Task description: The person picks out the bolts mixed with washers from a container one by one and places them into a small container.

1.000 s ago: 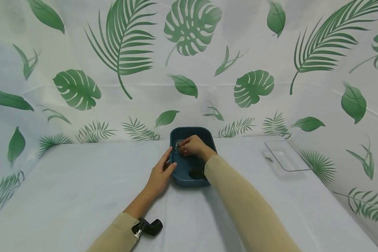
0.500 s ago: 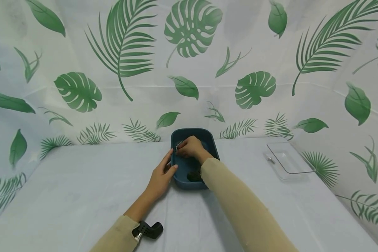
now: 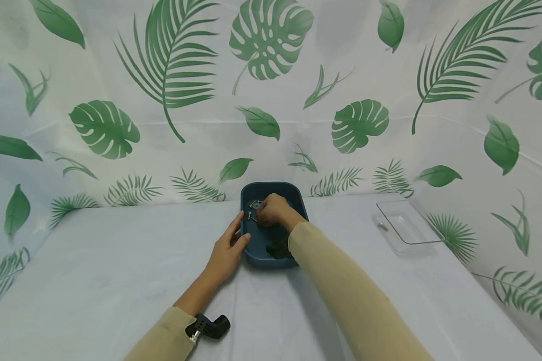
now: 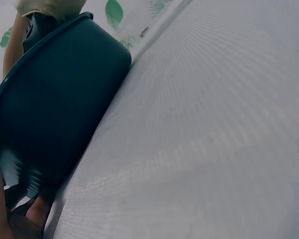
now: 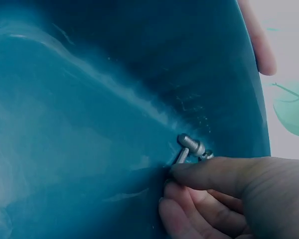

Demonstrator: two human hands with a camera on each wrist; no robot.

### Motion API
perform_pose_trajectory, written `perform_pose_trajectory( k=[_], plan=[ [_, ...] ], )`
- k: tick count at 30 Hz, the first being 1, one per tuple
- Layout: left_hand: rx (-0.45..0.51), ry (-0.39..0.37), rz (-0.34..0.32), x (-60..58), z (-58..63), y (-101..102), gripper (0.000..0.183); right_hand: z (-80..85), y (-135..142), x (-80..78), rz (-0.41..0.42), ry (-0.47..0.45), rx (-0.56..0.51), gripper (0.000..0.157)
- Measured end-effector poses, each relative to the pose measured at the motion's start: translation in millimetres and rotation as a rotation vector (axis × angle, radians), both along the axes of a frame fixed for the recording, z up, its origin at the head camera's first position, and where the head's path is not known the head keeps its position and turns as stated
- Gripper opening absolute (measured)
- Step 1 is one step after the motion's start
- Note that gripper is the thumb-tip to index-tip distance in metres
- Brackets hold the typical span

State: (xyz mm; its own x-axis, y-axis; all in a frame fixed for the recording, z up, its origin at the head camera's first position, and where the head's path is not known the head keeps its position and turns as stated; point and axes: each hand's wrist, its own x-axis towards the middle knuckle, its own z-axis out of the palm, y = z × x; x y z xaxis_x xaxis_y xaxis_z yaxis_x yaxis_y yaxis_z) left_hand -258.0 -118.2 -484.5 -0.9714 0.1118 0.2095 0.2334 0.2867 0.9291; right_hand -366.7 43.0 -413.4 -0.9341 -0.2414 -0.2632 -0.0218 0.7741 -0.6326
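A dark blue tub [image 3: 256,248] stands on the white-covered table, with several small metal bolts [image 3: 255,204] at its far left inside. My right hand [image 3: 274,209] reaches down into it. In the right wrist view its thumb and fingers pinch a slim metal bolt [image 5: 183,155], partly hidden by the thumb. A threaded bolt [image 5: 189,143] lies right against that one, near the tub wall. My left hand [image 3: 223,254] rests against the tub's left side, thumb at the rim and index finger stretched along the wall. The left wrist view shows fingers [image 4: 37,211] low on the outer wall.
A clear plastic box [image 3: 406,225] stands at the right of the table, with one bolt [image 3: 383,226] showing at its left side. A leaf-patterned cloth [image 3: 198,120] hangs behind the table. A black wrist device [image 3: 208,327] sits on the left wrist.
My right hand has shifted slightly in the tub and its fingers have turned further down, baring more bolts at the left. My left hand stays at the tub's side.
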Motion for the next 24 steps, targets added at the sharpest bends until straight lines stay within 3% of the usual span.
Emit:
perform_pose_trajectory(
  k=[5, 11, 19, 24],
  plan=[
    [0.005, 0.005, -0.001, -0.8, 1.7, -1.3, 0.060, 2.4, 0.1, -1.4, 0.016, -0.014, 0.029, 0.040],
    [0.000, -0.009, -0.001, 1.2, 0.5, -0.5, 0.060, 1.0, -2.1, -2.1, 0.035, -0.053, 0.158, 0.043],
    [0.001, 0.002, 0.003, 0.4, -0.5, -0.1, 0.060, 9.5, 0.3, 2.8, 0.145, -0.041, 0.242, 0.014],
    [0.003, -0.002, -0.001, -0.8, -0.5, -1.3, 0.059, 9.4, 7.1, -0.6, 0.113, -0.060, 0.186, 0.036]
  ],
)
